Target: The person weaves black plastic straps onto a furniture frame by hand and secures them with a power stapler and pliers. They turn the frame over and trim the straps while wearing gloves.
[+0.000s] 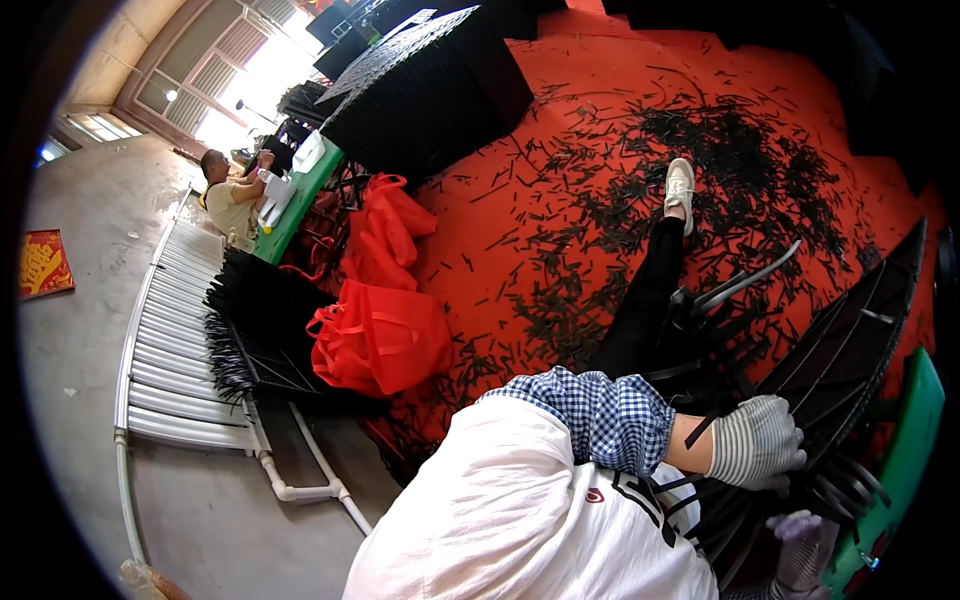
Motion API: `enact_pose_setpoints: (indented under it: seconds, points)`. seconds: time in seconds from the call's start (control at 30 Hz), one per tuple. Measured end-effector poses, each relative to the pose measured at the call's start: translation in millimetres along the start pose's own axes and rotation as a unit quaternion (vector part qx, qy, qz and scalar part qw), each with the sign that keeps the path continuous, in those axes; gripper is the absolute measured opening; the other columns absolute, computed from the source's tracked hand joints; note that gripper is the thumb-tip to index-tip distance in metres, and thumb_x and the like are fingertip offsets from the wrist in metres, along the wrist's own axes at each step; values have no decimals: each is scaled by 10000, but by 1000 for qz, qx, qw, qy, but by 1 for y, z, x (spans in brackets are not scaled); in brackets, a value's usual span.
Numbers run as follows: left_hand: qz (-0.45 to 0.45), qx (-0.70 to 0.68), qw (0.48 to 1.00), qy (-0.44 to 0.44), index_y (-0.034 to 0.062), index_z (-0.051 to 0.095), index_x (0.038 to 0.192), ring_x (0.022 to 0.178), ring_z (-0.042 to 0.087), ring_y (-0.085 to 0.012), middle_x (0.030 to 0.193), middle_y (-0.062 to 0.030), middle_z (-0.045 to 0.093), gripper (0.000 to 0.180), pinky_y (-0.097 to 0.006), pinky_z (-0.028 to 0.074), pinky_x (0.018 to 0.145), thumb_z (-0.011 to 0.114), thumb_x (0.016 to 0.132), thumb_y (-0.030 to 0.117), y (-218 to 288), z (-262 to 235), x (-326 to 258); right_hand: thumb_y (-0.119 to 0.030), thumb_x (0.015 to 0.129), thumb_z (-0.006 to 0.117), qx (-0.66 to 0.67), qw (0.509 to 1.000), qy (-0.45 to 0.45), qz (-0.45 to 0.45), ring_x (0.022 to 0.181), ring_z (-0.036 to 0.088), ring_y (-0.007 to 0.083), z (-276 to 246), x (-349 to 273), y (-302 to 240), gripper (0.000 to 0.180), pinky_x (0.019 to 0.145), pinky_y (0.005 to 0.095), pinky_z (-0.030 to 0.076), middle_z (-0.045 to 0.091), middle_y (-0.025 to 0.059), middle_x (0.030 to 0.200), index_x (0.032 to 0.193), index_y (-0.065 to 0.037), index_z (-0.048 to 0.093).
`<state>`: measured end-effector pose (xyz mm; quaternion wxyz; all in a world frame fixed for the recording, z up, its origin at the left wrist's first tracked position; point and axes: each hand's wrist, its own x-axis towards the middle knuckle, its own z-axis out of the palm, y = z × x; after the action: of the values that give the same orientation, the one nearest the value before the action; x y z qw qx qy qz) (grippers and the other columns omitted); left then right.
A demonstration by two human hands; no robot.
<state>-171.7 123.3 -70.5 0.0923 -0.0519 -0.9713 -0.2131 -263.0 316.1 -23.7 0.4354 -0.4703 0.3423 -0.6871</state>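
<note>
Steadying is best done by the left hand, its fingers curled, though what is gripped cannot be told; the right hand's closure and hold cannot be told either. Beside them, black strips should be kept untangled; just beyond, the black panel should be braced.

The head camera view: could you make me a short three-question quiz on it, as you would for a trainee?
1. Multiple choice: the floor covering strewn with black scraps is A) green, B) red, C) white.
2. True or false: the left hand and the right hand both wear gloves.
3. Fill in: the sleeve on the left arm has a blue-and-white ____ pattern.

Key: 1. B; 2. True; 3. checked.
</note>
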Motion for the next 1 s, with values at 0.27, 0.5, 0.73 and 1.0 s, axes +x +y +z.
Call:
enact_pose_setpoints:
  seconds: [0.27, 0.5, 0.73, 1.0]
  points:
    - [4, -10, 1000, -2, 79, 695, 925, 730, 651, -257, 806, -73, 665, 485, -389, 502, 689, 645, 857, 557, -1, -1, 1, -352, 959, 658, -310, 907, 244, 150, 878, 559, 126, -52, -68, 21, 546, 785, 278, 467, 591, 60, 1054, 1353, 1, 522]
    - [8, -7, 1000, 23, 83, 692, 928, 735, 649, -255, 808, -71, 664, 445, -388, 503, 699, 656, 855, 521, -1, 6, 2, 7, 916, 615, -605, 781, 147, 42, 1000, 596, 306, 0, -20, 22, 166, 907, 387, 485, 594, 162, 1065, 1078, 34, 631]
    - [9, -7, 1000, 21, 74, 689, 933, 736, 649, -256, 804, -71, 663, 441, -382, 500, 711, 658, 855, 508, -1, 6, -1, -37, 1000, 528, -664, 733, 150, -10, 993, 613, 347, -5, -22, 34, 157, 920, 413, 483, 629, 195, 1037, 1074, 72, 615]
    - [19, -1, 1000, 5, 68, 687, 957, 727, 652, -252, 811, -79, 662, 476, -390, 499, 704, 643, 868, 533, 4, 5, -4, -291, 1062, 453, -443, 847, 276, 107, 572, 420, 75, -7, -32, 38, 315, 553, 247, 343, 582, 30, 781, 999, -16, 594]
